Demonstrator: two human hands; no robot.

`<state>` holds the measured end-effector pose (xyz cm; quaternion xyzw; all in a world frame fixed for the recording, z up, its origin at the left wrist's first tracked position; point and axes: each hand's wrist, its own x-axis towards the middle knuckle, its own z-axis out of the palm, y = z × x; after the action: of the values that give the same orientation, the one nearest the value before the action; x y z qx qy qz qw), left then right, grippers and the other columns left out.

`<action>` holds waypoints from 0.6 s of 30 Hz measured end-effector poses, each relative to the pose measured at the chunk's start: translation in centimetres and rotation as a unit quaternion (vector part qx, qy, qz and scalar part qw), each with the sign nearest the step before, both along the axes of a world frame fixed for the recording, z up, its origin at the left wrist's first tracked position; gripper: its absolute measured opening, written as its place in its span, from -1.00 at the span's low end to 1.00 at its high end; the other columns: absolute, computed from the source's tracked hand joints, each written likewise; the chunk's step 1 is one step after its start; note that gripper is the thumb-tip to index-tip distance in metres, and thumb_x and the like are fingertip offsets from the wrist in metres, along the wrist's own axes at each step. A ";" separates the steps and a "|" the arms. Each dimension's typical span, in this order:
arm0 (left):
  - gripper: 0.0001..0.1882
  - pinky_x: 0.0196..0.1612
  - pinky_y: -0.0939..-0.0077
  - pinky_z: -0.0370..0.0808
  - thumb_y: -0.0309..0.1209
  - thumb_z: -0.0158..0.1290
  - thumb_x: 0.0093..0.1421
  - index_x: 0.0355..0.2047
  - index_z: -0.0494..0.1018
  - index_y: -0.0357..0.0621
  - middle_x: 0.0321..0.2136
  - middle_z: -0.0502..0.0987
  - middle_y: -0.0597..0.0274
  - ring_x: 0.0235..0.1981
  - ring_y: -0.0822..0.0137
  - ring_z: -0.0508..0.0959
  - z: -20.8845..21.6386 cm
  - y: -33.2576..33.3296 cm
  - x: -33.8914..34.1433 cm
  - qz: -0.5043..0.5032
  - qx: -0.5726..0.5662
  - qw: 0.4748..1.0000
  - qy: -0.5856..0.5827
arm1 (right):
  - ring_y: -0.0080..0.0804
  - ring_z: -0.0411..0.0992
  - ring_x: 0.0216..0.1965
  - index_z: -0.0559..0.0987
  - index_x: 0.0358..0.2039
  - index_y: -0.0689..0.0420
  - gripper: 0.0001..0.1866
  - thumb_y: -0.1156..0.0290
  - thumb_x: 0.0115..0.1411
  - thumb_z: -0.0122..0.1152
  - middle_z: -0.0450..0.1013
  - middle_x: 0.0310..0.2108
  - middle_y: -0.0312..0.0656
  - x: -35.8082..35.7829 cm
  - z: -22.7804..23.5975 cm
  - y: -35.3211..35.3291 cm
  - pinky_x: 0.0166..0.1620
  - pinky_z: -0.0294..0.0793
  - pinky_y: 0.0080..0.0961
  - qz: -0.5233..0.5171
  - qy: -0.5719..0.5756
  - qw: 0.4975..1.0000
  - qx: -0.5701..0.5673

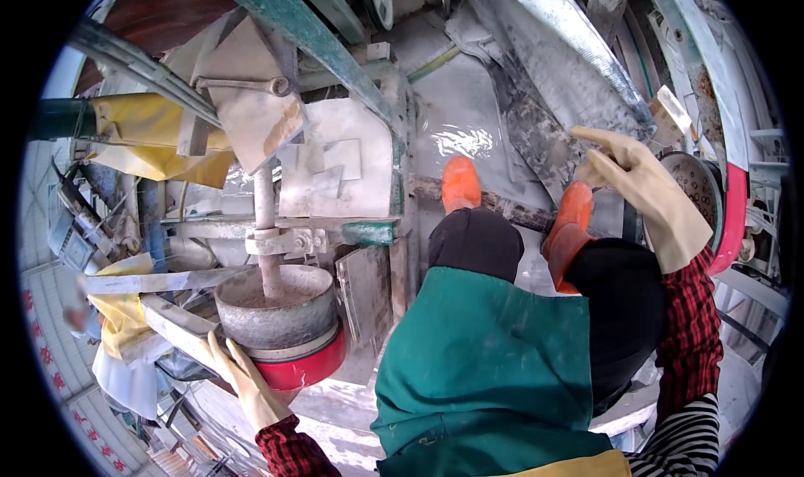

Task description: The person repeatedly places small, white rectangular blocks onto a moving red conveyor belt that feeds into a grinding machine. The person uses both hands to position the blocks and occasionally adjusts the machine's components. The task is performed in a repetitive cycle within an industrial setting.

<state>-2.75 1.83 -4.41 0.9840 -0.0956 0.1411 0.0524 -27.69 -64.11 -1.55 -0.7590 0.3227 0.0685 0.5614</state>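
Observation:
Both my hands wear cream rubber gloves. My left hand [243, 382] lies with fingers stretched out beside a round grey metal pot [272, 311], near the red band [306, 364] around its base; I cannot tell whether it touches. A pale vertical shaft [265, 201] stands down into the pot. Over on the right, my right hand [646, 194] reaches out with one finger extended and the others partly bent, apart from the thumb. Nothing shows in it. It is beside a dark, wet, stained sheet [540, 134] and above my orange boot [572, 217].
A wooden beam [519, 212] crosses the wet floor between my boots. A green metal bar [314, 41] slants overhead, and a wrench-like tool [243, 84] lies on a tilted board. At right, a second round machine part [691, 188] has a red rim [734, 221]. Yellow sheeting [138, 134] hangs at left.

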 end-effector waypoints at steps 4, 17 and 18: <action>-0.41 0.44 0.10 0.05 -0.53 0.02 0.34 0.37 0.19 -0.19 0.43 0.07 -0.16 0.47 -0.05 0.02 0.8 1.2 -0.9 0.038 -0.183 0.981 0.058 | -0.49 0.55 -0.17 0.44 0.28 0.12 -0.57 0.28 0.47 0.01 0.59 -0.21 -0.17 0.5 -0.3 0.5 -0.04 0.56 -0.54 -0.010 -0.028 0.999 -0.013; -0.18 0.46 0.00 0.08 -0.47 0.21 0.12 0.40 0.18 -0.10 0.45 0.02 -0.19 0.44 -0.10 0.12 7.9 -15.5 -5.4 -0.322 -0.398 0.858 0.030 | -0.11 0.37 0.24 0.30 0.34 0.18 -0.51 0.29 0.47 -0.07 0.26 0.30 0.10 11.9 7.3 28.2 0.24 0.40 -0.24 0.133 -0.202 0.917 0.318; -0.17 0.46 0.09 0.09 -0.53 0.20 0.08 0.39 0.18 -0.18 0.42 0.08 -0.27 0.45 -0.14 0.11 9.7 -17.9 -5.9 -0.302 -0.237 0.922 0.044 | -0.04 0.28 0.31 0.28 0.34 0.19 -0.50 0.37 0.44 -0.09 0.19 0.34 0.13 11.7 5.3 29.1 0.31 0.32 -0.21 0.189 -0.310 0.914 0.181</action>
<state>-8.64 -16.07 5.32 0.8727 -0.3494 0.0933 0.3280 -16.00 -35.00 3.75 -0.6743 -0.0351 -0.0076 0.7375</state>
